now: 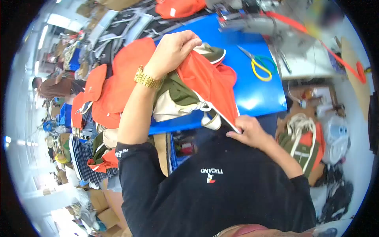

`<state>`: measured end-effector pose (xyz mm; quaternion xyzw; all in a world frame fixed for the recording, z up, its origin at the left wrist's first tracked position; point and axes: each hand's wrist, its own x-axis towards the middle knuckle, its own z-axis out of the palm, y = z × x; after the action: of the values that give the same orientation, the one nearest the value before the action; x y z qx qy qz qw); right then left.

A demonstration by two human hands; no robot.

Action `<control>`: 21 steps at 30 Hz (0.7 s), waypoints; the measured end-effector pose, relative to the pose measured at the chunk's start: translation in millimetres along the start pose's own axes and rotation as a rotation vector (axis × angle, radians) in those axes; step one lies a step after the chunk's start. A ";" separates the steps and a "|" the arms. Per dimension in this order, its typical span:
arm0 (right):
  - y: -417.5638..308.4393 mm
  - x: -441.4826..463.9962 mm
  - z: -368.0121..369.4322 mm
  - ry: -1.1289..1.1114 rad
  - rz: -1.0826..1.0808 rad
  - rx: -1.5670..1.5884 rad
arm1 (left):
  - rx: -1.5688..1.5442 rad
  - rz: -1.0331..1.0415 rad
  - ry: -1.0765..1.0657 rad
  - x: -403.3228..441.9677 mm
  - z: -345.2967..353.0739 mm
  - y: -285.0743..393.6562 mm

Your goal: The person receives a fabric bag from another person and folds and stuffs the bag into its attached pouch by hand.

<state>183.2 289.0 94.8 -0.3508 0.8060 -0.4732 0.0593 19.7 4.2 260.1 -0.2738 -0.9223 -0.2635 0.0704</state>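
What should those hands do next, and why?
Maybe move the right hand forward, laying that end of the orange cloth on the blue sheet: it pinches the white-edged corner past the sheet's near edge, while the left hand grips farther up.

one word is readable: "tucano" (211,171), in white, upside down in view, on the black shirt (221,201), just beside a small bird emblem (211,179). white lettering (122,152) on the left sleeve (138,160) and a white mark (173,12) on an orange piece (185,6) beyond the blue bench top's (260,100) far edge are too blurred to read.
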 end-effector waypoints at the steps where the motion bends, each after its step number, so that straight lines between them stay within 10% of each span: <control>1: 0.4 -7.4 -10.2 -0.057 0.063 0.093 | -0.067 -0.015 -0.003 -0.6 18.5 -2.6; 5: 6.8 -11.4 -50.0 0.275 0.365 0.551 | -0.259 0.001 0.000 -6.6 59.7 -4.7; 9: 10.7 51.1 -62.3 0.486 0.146 0.283 | -0.279 -0.047 -0.076 -12.0 56.5 6.6; 21: 3.1 140.7 -49.0 0.190 -0.053 0.219 | -0.170 -0.036 0.039 -84.3 38.1 -7.7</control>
<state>55.6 237.8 152.3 -0.3170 0.7421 -0.5905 0.0083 86.9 -20.7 201.2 -0.2570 -0.8997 -0.3476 0.0602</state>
